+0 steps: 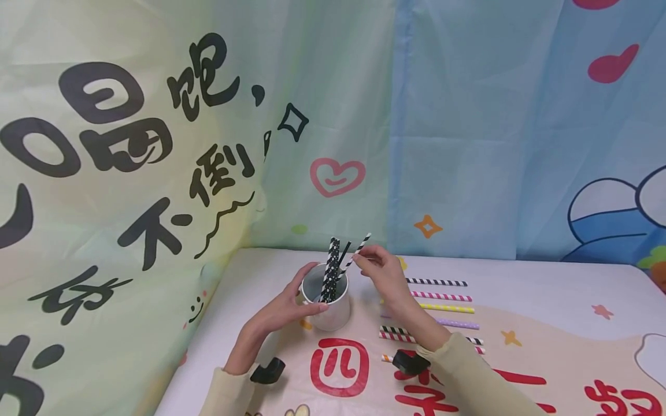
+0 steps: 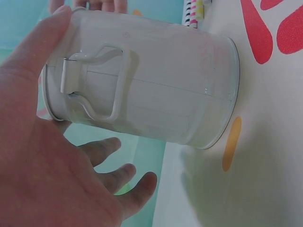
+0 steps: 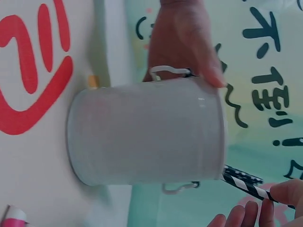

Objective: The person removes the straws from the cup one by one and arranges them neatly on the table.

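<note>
A white bucket (image 1: 337, 315) with small handles stands on the table; one handle (image 2: 116, 85) faces the left wrist camera. My left hand (image 1: 283, 303) holds the bucket at its rim, thumb on the near side; the other fingers are spread past it in the left wrist view. Several black-and-white patterned straws (image 1: 330, 268) lean inside. Between thumb and fingertips, my right hand (image 1: 386, 276) pinches a black-and-white striped straw (image 3: 244, 185) near its upper end. That straw slants, its lower end at the bucket's mouth.
Right of the bucket lie several paper straws in a row, among them a black-striped one (image 1: 439, 282), a pink one (image 1: 447, 297), a yellow one (image 1: 452, 309) and a purple one (image 1: 460, 325). A printed fabric backdrop (image 1: 452, 144) rises behind the table.
</note>
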Tool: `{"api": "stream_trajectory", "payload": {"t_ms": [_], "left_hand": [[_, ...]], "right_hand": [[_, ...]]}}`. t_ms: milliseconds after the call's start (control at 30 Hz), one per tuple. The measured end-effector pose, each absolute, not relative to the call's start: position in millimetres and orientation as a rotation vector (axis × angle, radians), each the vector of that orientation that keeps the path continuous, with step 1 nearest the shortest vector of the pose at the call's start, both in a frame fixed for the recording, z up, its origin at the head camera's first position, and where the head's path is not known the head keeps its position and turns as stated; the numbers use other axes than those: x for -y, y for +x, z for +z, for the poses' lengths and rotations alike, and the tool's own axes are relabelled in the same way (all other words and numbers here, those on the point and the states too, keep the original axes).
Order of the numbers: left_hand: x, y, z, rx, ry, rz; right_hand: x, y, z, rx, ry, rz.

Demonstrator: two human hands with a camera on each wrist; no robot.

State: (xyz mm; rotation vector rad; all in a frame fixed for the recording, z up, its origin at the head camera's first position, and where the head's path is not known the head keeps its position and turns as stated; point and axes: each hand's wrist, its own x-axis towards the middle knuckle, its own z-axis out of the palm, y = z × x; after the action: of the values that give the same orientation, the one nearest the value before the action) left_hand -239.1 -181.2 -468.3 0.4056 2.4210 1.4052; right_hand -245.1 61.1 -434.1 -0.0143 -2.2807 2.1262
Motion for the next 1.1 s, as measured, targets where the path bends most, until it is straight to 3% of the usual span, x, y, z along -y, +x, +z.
{"api": "stream_trajectory", "payload": {"t_ms": [1100], "left_hand": [[181.3, -237.6, -467.2, -2.421, 0.376, 1.389]], "right_hand": [[-133.4, -231.8, -393.1, 2.022, 0.099, 2.243]]}}
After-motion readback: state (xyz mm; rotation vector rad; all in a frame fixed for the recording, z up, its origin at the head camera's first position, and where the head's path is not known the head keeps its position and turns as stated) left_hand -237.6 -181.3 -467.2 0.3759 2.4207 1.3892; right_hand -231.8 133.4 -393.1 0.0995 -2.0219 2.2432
